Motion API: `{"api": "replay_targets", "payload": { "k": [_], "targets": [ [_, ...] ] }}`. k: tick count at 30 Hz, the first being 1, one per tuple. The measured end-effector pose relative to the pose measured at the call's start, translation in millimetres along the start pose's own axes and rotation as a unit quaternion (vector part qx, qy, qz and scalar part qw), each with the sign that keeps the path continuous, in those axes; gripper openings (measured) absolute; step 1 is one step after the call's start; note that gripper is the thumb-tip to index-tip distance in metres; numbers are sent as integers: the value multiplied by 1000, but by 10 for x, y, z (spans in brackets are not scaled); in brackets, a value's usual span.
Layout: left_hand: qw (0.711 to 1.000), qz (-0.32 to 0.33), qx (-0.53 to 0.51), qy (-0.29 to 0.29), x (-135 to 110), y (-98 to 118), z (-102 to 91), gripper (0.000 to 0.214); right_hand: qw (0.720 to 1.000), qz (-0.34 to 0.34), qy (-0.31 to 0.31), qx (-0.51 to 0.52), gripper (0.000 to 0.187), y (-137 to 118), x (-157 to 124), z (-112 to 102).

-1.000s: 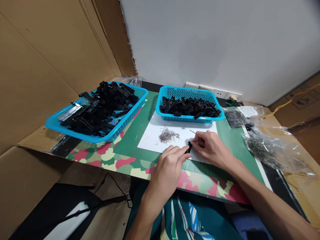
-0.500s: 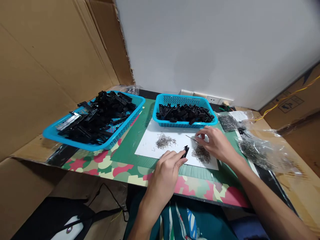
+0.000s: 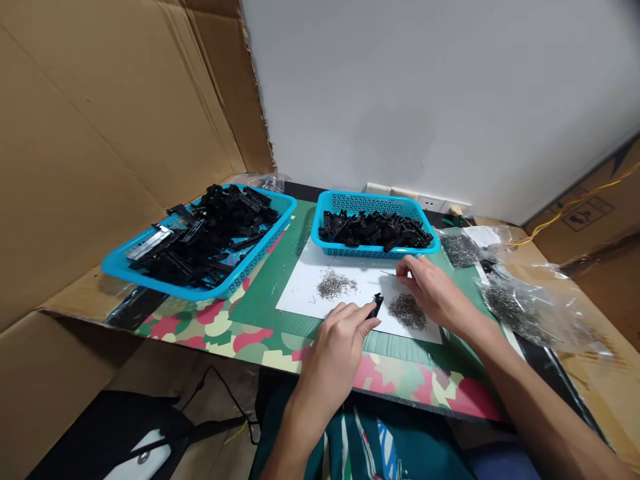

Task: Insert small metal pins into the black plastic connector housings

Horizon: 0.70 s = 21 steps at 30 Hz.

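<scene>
The person's left hand point(image 3: 340, 337) is pinching a small black plastic part point(image 3: 377, 305) between thumb and fingers, the part's far end projecting at a tilt over a white sheet point(image 3: 300, 293). The right hand point(image 3: 433, 290) is pinching a thin metal rod point(image 3: 389, 274), thumb and fingertips pressing together; its tip is pointing left, apart from the part. Whether the rod is touching the sheet cannot be told.

Two heaps of small bent wire pieces are lying on the sheet: the left heap point(image 3: 336, 285) beyond the left hand, the right heap point(image 3: 407, 312) just beside the right hand. Behind, the rear blue basket point(image 3: 375, 252) and the left blue basket point(image 3: 250, 263) are holding more black parts.

At right, a clear bag point(image 3: 459, 250) is containing metal pieces; a white paper slip point(image 3: 483, 235) is lying beside it, any writing being too small to read. The carton point(image 3: 590, 240) is bearing a dark framed pictogram point(image 3: 586, 213).
</scene>
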<state>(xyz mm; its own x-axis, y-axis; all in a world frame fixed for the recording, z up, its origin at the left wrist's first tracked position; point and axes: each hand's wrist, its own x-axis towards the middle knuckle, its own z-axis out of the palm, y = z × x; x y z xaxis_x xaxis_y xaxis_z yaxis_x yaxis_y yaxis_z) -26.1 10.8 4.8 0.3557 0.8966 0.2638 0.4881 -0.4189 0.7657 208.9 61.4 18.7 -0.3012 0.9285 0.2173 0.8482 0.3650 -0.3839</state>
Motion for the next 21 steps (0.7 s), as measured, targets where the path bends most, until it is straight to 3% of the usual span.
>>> {"api": "replay_targets", "payload": {
  "k": [4, 6, 8, 12, 21],
  "targets": [
    [1000, 1, -2, -1, -5, 2, 4, 28, 994, -51, 20, 94, 15, -59, -31, -74],
    [1000, 2, 2, -1, -2, -1, 8, 28, 984, -36, 52, 165, 11, -131, -27, -75],
    [1000, 7, 9, -3, 5, -6, 11, 27, 962, -2, 77, 264, 11, -202, -13, -39],
    [1000, 19, 14, -3, 12, -14, 15, 25, 901, 54, 67, 424, 23, -282, 17, 93],
    [1000, 25, 13, -2, 7, -4, 23, 24, 904, 96, 66, 412, 24, -332, 24, 193]
  ]
}}
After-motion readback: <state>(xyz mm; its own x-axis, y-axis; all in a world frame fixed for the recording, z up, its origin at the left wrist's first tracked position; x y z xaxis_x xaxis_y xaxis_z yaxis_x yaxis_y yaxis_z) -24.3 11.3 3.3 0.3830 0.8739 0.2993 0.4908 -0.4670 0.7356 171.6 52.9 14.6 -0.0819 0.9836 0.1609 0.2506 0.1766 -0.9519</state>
